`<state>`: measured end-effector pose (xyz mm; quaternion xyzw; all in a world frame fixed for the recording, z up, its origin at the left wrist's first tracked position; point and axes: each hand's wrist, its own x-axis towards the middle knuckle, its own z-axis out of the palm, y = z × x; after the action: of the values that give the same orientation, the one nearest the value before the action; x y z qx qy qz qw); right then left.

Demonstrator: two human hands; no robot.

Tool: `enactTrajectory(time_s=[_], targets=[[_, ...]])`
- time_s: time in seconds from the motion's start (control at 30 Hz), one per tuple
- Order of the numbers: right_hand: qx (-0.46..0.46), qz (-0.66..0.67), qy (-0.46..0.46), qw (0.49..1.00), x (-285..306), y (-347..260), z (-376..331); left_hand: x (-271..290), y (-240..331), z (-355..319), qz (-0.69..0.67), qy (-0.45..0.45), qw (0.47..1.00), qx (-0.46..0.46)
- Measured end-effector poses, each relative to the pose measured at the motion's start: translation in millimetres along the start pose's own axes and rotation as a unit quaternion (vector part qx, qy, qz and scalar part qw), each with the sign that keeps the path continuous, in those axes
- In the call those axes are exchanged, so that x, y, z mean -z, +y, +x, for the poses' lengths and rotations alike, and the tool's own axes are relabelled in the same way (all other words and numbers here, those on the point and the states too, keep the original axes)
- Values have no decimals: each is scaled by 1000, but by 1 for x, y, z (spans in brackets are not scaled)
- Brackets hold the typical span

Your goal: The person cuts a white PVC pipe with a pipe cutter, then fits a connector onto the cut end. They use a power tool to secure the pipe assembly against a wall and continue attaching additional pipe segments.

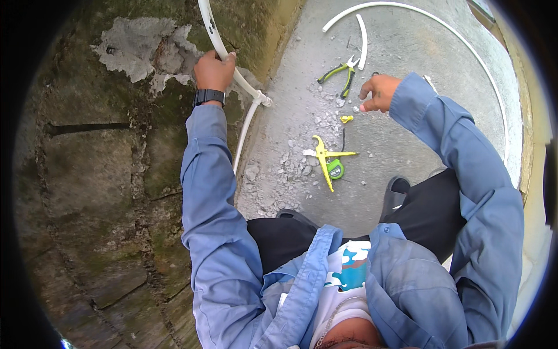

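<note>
- White plastic pipe (pixel 224 49) runs down the mossy stone wall (pixel 87 174) to a white elbow fitting (pixel 263 100); a second length drops from that fitting along the foot of the wall.
- Left hand (pixel 214 70), fingers wrapped fully round the pipe just above the fitting, steadies it against the wall; a black wristwatch (pixel 208 96) sits below the hand.
- Right hand (pixel 379 92), well to the right of the fitting, hovers over the concrete floor (pixel 407 46) with fingers curled loosely; whether it pinches anything small cannot be told.
- Green-handled pliers (pixel 343 72) lie just left of the right hand; a small yellow piece (pixel 346 118) lies below it.
- Yellow pipe cutter (pixel 325 158) and green tape measure (pixel 335 169) lie lower right of the fitting, amid loose mortar rubble (pixel 279 168).
- Risk, judged: a one-handed hold may let the pipe flex and strain or pop the joint at the fitting.
- Risk, judged: rubble underfoot near the dark shoes (pixel 396 192) may shift the crouch and jerk the pipe.
- Risk, judged: a blind reach may meet the tool's edges, or knock the small piece away into the rubble.
- Long curved white pipe (pixel 465 41) lying far right of the fitting may snag a foot.
</note>
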<state>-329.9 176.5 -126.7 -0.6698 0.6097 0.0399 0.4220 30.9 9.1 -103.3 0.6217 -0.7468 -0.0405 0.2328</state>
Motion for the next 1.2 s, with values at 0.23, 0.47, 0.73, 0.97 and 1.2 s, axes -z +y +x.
enactTrajectory(time_s=[0.23,0.47,0.73,0.97,1.2], targets=[[13,-29,13,999,-2,1,6,0,4,0,-3,-11,1000,12],[14,-15,-13,1000,-3,4,12,-2,2,2,1,-5,1000,24],[-5,2,-5,1000,1,6,14,3,10,1,22,-21,999,31],[-5,6,-14,1000,-1,10,23,2,10,-1,16,-8,999,36],[29,-23,-16,999,-5,13,32,1,10,0,26,-13,999,37]])
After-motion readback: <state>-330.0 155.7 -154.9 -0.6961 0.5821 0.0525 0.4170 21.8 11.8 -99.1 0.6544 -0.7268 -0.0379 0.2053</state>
